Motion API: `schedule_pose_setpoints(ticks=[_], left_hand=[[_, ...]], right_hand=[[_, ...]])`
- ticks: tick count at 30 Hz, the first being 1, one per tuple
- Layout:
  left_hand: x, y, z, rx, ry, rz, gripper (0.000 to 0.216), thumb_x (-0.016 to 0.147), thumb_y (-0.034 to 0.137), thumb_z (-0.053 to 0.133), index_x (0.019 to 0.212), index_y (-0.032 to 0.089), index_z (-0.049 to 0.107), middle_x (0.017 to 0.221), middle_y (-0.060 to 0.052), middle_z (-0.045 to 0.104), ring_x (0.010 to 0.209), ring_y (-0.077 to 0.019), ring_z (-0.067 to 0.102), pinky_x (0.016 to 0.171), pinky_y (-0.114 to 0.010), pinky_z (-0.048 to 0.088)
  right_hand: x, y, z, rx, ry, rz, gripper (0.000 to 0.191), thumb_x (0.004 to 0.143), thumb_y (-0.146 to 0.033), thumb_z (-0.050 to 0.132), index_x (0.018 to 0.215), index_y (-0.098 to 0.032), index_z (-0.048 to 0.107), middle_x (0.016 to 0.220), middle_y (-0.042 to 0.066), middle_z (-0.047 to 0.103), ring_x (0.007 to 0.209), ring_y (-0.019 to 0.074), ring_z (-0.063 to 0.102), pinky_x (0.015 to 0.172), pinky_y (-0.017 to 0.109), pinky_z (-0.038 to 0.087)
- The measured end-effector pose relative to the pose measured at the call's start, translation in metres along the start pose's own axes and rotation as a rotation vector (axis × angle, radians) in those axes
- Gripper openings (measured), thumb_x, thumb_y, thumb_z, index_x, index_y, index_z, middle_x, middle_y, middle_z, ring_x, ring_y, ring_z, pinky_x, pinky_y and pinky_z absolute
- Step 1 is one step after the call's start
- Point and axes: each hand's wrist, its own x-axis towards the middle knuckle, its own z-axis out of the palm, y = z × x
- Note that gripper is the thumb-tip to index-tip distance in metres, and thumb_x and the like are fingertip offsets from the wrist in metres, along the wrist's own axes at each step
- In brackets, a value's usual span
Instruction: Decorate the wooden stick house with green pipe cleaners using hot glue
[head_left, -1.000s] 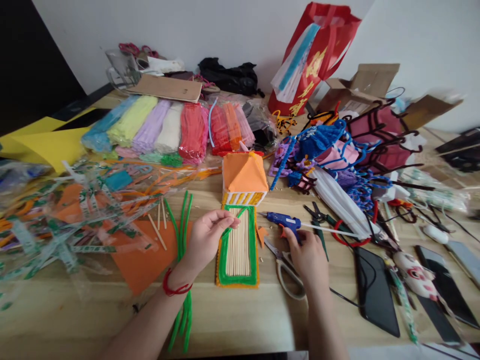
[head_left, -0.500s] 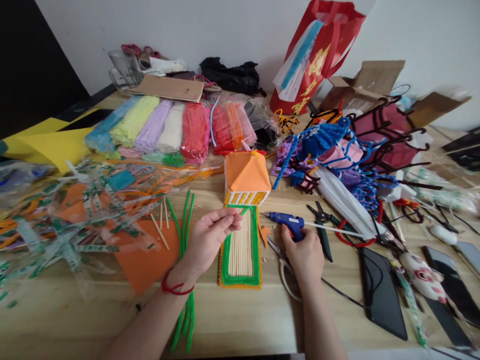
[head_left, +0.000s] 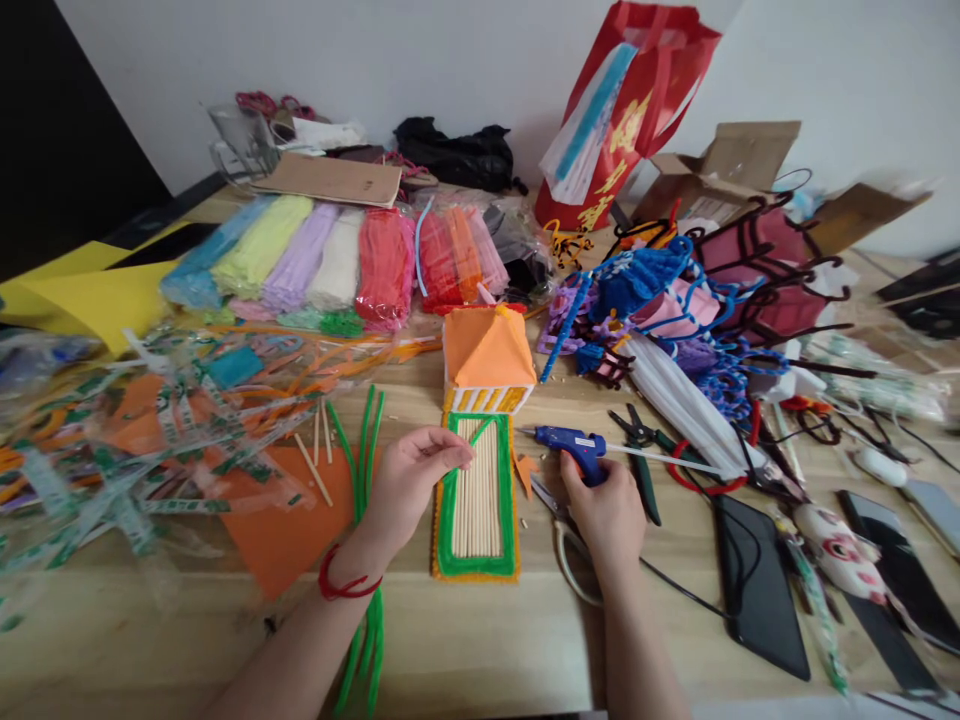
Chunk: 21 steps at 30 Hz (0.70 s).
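Observation:
My left hand (head_left: 411, 478) is closed in a pinch on a short green pipe cleaner piece (head_left: 481, 431), held above a flat panel. The panel has a row of pale wooden sticks (head_left: 475, 505) inside a green fuzzy border (head_left: 484, 567) with an orange outer edge. At its far end stands a small house model (head_left: 489, 348) with an orange roof. My right hand (head_left: 611, 512) is wrapped round the grip of a blue glue gun (head_left: 571, 441), its nozzle toward the panel. A white glue stick (head_left: 667, 458) protrudes from the gun's rear. Scissors (head_left: 574, 560) lie beside this hand.
Long green pipe cleaners (head_left: 365, 440) and orange sheet (head_left: 289, 520) lie left, near tangled plastic wrappers (head_left: 180, 440). Pipe cleaner bundles (head_left: 315, 260) and a red bag (head_left: 622, 130) stand behind. At right are pliers (head_left: 646, 470), blue pipe cleaner crafts (head_left: 645, 285) and a phone (head_left: 759, 585).
My left hand has shifted slightly left and lower, still pinching the green piece. The whole view has moved slightly; my right hand keeps hold of the glue gun.

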Motion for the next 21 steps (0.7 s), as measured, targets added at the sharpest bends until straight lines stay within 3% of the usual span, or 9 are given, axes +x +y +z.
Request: schedule_pose_setpoints(ticks=[4, 7, 13, 21], left_hand=[[0.001, -0.014, -0.006, 0.562, 0.030, 0.293, 0.007, 0.078, 0.025, 0.065, 0.074, 0.020, 0.069, 0.076, -0.001, 0.071, 0.074, -0.0148, 0.065, 0.070, -0.026, 0.049], [0.003, -0.024, -0.010, 0.822, 0.058, 0.525, 0.010, 0.083, 0.025, 0.060, 0.078, 0.020, 0.067, 0.081, -0.001, 0.072, 0.079, -0.0159, 0.066, 0.074, -0.028, 0.049], [0.008, -0.025, -0.012, 0.925, 0.075, 0.621, 0.014, 0.089, 0.019, 0.050, 0.084, 0.019, 0.062, 0.082, -0.001, 0.072, 0.077, -0.0135, 0.067, 0.073, -0.026, 0.051], [0.007, -0.021, -0.008, 0.950, 0.198, 0.703, 0.009, 0.083, 0.026, 0.061, 0.078, 0.019, 0.063, 0.072, 0.001, 0.070, 0.063, -0.0112, 0.064, 0.066, -0.023, 0.050]], right_hand=[[0.001, 0.000, -0.008, 0.213, -0.022, 0.027, 0.047, 0.066, -0.061, 0.061, 0.082, -0.017, 0.060, 0.080, 0.011, 0.067, 0.072, 0.0257, 0.061, 0.061, 0.031, 0.042], [0.001, 0.000, -0.016, 0.389, -0.074, 0.028, 0.042, 0.066, -0.060, 0.062, 0.073, -0.018, 0.059, 0.061, 0.002, 0.060, 0.057, 0.0187, 0.054, 0.055, 0.027, 0.039], [0.001, 0.002, -0.020, 0.559, -0.108, 0.077, 0.039, 0.066, -0.056, 0.063, 0.068, -0.018, 0.057, 0.051, -0.004, 0.051, 0.050, 0.0135, 0.042, 0.049, 0.025, 0.034], [0.002, -0.001, -0.021, 0.547, -0.144, 0.102, 0.039, 0.065, -0.055, 0.064, 0.067, -0.018, 0.057, 0.054, -0.003, 0.051, 0.052, 0.0131, 0.042, 0.052, 0.025, 0.036]])
